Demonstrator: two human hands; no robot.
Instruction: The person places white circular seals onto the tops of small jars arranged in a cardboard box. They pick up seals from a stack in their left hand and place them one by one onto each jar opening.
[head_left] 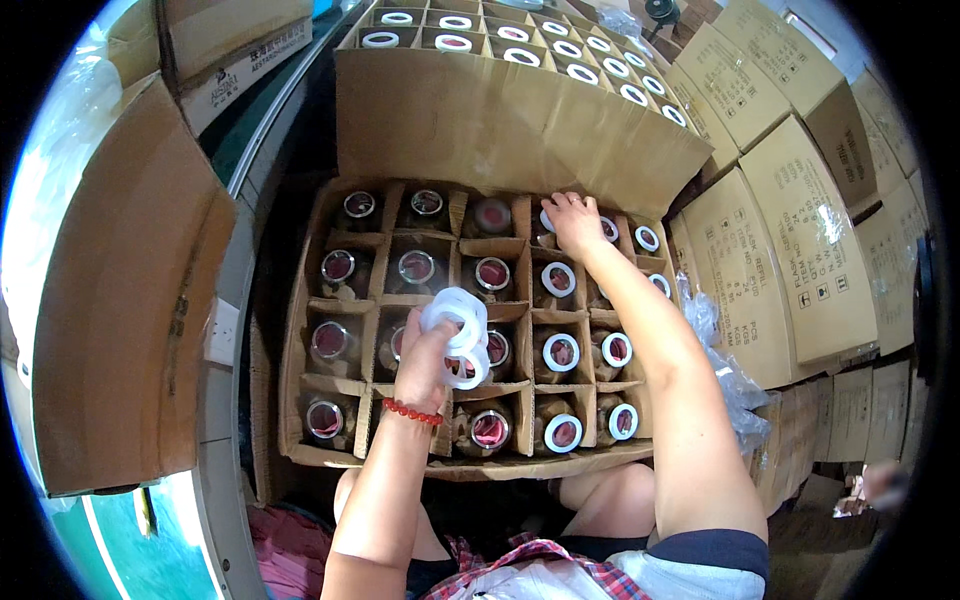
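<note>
An open carton (470,470) with cardboard dividers stands in front of me, a round-mouthed glass bottle in most of its cells. My left hand (420,365) grips a loose bunch of white plastic rings (462,312) over the middle of the carton. At the far row my right hand (575,222) has its fingers bent down onto a white ring (547,222) at a bottle's mouth. White rings sit on the right-hand bottles, such as this ringed bottle (562,352). Bare glass rims show on the left, as on this bottle (338,265). My right forearm partly hides the right column.
A raised carton flap (520,120) stands behind the cells. Beyond it, another divided carton holds several ringed bottles (522,57). Closed cartons (800,230) are stacked at the right, with clear plastic film (735,400) beside them. A brown cardboard flap (120,300) stands at the left.
</note>
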